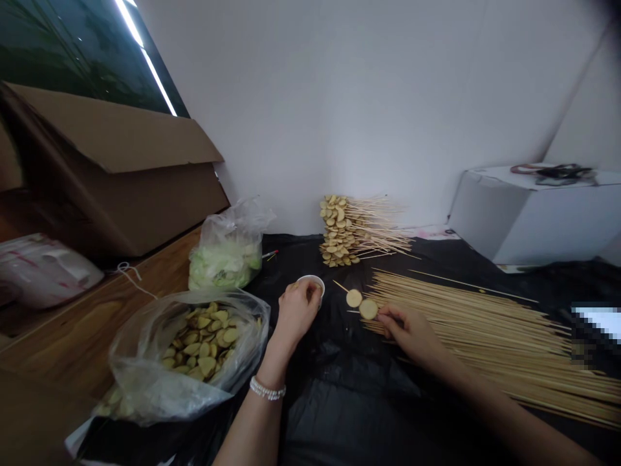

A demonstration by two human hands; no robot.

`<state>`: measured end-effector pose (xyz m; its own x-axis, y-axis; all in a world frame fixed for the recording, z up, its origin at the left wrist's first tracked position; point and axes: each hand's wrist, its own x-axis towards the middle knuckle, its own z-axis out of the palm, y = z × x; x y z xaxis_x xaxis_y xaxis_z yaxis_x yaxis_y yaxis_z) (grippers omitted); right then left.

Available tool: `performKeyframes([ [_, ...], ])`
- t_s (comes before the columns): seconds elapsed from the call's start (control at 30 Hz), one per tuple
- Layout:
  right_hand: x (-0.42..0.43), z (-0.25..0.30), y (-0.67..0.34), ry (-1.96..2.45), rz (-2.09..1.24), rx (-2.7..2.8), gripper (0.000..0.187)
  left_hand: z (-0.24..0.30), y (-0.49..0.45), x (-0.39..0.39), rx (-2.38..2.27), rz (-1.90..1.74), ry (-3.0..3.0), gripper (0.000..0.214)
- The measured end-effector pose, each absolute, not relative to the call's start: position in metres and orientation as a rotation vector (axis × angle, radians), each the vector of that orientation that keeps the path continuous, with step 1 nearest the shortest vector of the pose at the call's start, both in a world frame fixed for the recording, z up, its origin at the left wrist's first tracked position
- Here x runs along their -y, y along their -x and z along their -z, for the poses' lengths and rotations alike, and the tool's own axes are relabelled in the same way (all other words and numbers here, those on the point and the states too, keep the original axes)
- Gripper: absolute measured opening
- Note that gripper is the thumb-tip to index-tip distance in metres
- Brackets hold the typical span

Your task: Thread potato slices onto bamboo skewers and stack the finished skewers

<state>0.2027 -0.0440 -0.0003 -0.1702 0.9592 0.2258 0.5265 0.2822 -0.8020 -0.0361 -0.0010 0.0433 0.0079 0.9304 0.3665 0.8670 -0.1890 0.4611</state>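
My right hand (410,331) pinches a bamboo skewer (340,285) by its near part, just beyond the fingertips. Two round potato slices (368,309) are threaded on it, and its bare tip points up and left. My left hand (298,309) is at a small white cup (317,280), its fingers curled down over the opening. Whatever those fingertips may hold is hidden inside the cup. Left of that wrist, an open clear plastic bag (145,362) holds many loose potato slices (206,343).
Loose bamboo skewers (475,330) spread over the black sheet (339,395) on the right. Filled potato skewers (339,230) are stacked against the wall. Behind the open bag sits a bag of pale green vegetables (226,255). Cardboard (145,200) and white boxes (524,207) flank the workspace.
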Motion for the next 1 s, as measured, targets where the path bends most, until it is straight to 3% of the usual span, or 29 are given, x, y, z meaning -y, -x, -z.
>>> performKeyframes([
  [0.4,0.045,-0.003,-0.202,1.346,-0.722,1.800,0.026,-0.033,0.044,-0.008,-1.884,-0.877,-2.159,0.027],
  [1.0,0.045,-0.001,-0.203,1.351,-0.714,1.810,0.026,-0.043,0.056,-0.007,-1.700,-0.986,-2.100,0.016],
])
